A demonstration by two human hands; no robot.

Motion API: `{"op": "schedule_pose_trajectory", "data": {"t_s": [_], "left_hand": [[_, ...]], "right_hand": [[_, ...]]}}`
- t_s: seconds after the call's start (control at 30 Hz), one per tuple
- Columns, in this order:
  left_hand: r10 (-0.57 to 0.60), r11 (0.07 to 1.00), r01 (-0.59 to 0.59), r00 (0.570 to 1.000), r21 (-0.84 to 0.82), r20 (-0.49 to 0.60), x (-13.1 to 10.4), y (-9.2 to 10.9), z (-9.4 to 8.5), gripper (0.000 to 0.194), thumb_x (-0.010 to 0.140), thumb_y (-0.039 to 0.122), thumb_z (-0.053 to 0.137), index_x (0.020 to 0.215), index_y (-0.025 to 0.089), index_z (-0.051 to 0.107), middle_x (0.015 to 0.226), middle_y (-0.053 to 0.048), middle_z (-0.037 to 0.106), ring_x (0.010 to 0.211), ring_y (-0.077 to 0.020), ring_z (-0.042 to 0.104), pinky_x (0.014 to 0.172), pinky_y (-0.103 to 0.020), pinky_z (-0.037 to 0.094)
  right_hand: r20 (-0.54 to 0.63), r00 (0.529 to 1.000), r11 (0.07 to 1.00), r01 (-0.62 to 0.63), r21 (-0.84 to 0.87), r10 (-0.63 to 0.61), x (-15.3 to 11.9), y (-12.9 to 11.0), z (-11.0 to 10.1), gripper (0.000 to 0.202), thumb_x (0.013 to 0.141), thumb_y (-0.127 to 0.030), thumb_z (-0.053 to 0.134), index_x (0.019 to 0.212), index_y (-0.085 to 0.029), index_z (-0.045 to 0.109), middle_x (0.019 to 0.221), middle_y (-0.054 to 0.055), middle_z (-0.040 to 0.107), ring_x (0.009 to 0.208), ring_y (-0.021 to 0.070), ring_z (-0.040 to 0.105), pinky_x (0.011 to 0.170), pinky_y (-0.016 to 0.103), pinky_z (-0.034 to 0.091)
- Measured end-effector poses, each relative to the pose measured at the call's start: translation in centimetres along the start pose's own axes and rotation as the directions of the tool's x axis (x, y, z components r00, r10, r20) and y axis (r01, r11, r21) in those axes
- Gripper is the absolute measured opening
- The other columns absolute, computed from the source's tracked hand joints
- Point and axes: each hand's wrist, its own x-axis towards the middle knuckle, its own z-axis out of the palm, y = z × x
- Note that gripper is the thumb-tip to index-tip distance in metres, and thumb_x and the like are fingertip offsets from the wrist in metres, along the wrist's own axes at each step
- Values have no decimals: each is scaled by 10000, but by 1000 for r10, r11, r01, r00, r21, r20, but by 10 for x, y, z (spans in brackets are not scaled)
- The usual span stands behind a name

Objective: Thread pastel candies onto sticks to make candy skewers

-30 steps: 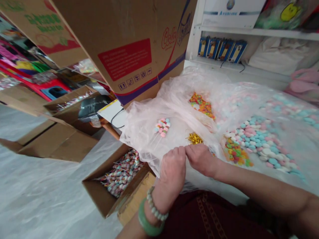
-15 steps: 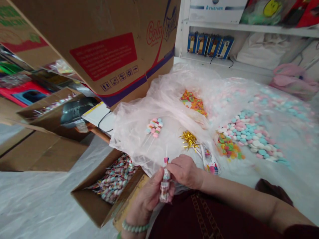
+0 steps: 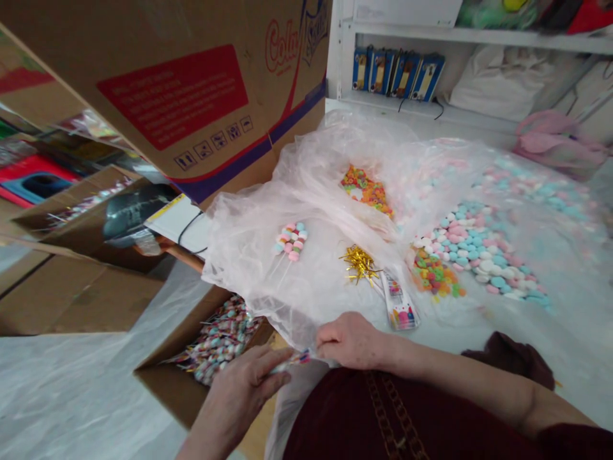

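Observation:
Low in front of me, my left hand [image 3: 251,383] is closed around a wrapped candy skewer [image 3: 299,359], held about level; its wrapper is mostly hidden by my fingers. My right hand [image 3: 352,342] is closed at the other end, where the stick points, and its fingertips are partly out of sight. Beyond the hands, a few bare candy skewers [image 3: 290,241] lie on the plastic sheet [image 3: 249,223]. Gold twist ties [image 3: 359,264] are heaped to the right of them, beside a stack of printed wrappers [image 3: 401,303].
Marshmallows [image 3: 479,246] and gummy rings [image 3: 368,191] lie in piles on the table. An open carton [image 3: 163,390] of wrapped skewers stands below, left of the table. A large cola carton [image 3: 191,76] rises at the back left. Dark cloth [image 3: 510,361] lies at the right.
The wrapped skewer has tipped from upright to nearly level, and both hands have lowered. My left hand has moved left and turned over. The view has shifted slightly.

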Motion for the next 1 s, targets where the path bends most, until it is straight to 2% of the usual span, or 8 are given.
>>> {"op": "schedule_pose_trajectory", "data": {"t_s": [0.07, 0.17, 0.23, 0.3, 0.47, 0.67, 0.87, 1.0], "left_hand": [[-236, 970, 227, 964, -83, -119, -8, -35, -7, 311, 787, 442, 573, 1029, 303, 711, 1040, -33, 710, 977, -255, 634, 855, -343, 477], [-625, 778, 600, 707, -186, -331, -17, -82, -23, 393, 792, 442, 553, 1083, 207, 674, 1012, -105, 707, 999, -322, 626, 851, -417, 492], [-696, 677, 719, 554, -160, -456, -15, -92, -30, 537, 814, 484, 513, 1216, 135, 583, 1065, -193, 662, 1027, -386, 601, 825, -495, 488], [-604, 688, 721, 507, -81, -615, -4, -83, -31, 632, 827, 525, 486, 1305, 112, 493, 1197, -253, 575, 1091, -432, 552, 846, -568, 454], [-126, 957, 288, 521, 35, -844, 54, -22, -5, 345, 866, 400, 495, 1058, 168, 662, 1147, -149, 609, 1064, -288, 587, 864, -390, 485], [20, 998, 42, 502, 48, -864, 88, 19, 29, 218, 855, 306, 551, 956, 180, 697, 1015, -106, 646, 859, -200, 636, 708, -292, 488], [6, 993, -96, 619, -68, -785, 84, 26, 37, 183, 860, 278, 544, 885, 171, 690, 893, -74, 658, 818, -176, 633, 703, -267, 485], [37, 982, -160, 686, -102, -726, 86, 49, 40, 169, 863, 259, 539, 870, 169, 681, 841, -51, 659, 779, -155, 623, 705, -251, 468]], "right_hand": [[-204, 978, 981, 11, -195, -52, -5, 1, -17, 167, 771, -226, 527, 637, -195, 622, 588, -30, 559, 595, 113, 485, 583, 229, 301], [-358, 933, 970, -108, -217, 23, -3, 12, -43, 187, 797, -202, 508, 657, -188, 632, 593, -23, 588, 597, 114, 513, 588, 222, 324], [-414, 910, 958, -134, -253, 18, 7, 18, -50, 183, 809, -198, 503, 694, -190, 645, 639, -15, 621, 633, 123, 540, 610, 222, 344], [-413, 910, 938, -106, -329, -42, 25, 18, -45, 179, 829, -203, 495, 796, -203, 672, 759, 2, 674, 725, 140, 581, 667, 229, 370], [-254, 957, 834, -25, -551, -139, 97, -4, -13, 242, 925, -289, 424, 990, -231, 649, 952, 44, 700, 886, 177, 620, 742, 253, 408], [-315, 945, 809, -114, -577, -91, 145, -7, -9, 230, 922, -243, 420, 946, -144, 626, 934, 105, 688, 820, 210, 637, 663, 281, 413], [-495, 867, 893, -172, -415, -63, 91, 22, -30, 231, 901, -168, 359, 957, -188, 582, 888, 67, 676, 781, 166, 620, 663, 261, 407], [-619, 774, 953, 73, 293, 131, 28, 43, -58, 175, 773, -208, 508, 942, -210, 553, 702, -29, 615, 539, 108, 543, 554, 234, 399]]}}
